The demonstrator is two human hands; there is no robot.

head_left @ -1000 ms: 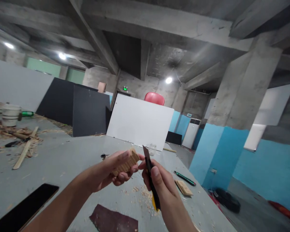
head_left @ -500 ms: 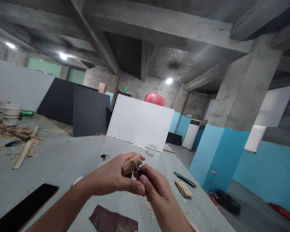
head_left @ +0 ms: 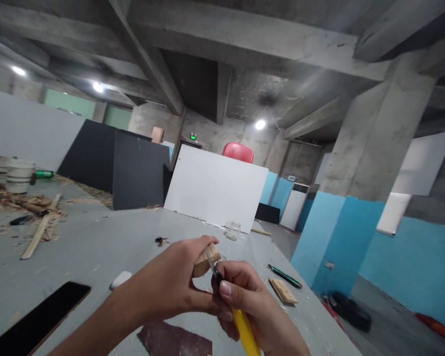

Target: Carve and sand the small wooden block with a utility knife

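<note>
Between its fingers and thumb, my left hand [head_left: 170, 277] grips a small wooden block [head_left: 206, 261] above the table. My right hand [head_left: 252, 296] is closed around a utility knife [head_left: 246, 333] with a yellow handle and a black collar. The narrow blade lies against the face of the block, pointing up and away from me. My left thumb reaches across to the knife by the right fingers. Below the hands, a dark brown piece of sandpaper or leather [head_left: 176, 340] lies on the grey table [head_left: 122, 237].
On the right lie a green-and-black cutter [head_left: 285, 276] and a carved wooden piece [head_left: 283, 291]. A glass jar [head_left: 233, 231] stands ahead, before a white board [head_left: 215, 190]. At left are a phone [head_left: 40, 316], a white object [head_left: 120, 280], wood strips [head_left: 40, 235] and a cup [head_left: 19, 175].
My right hand has turned, so the yellow knife handle now shows beneath it. The block has tilted in my left hand and more of its face is visible.
</note>
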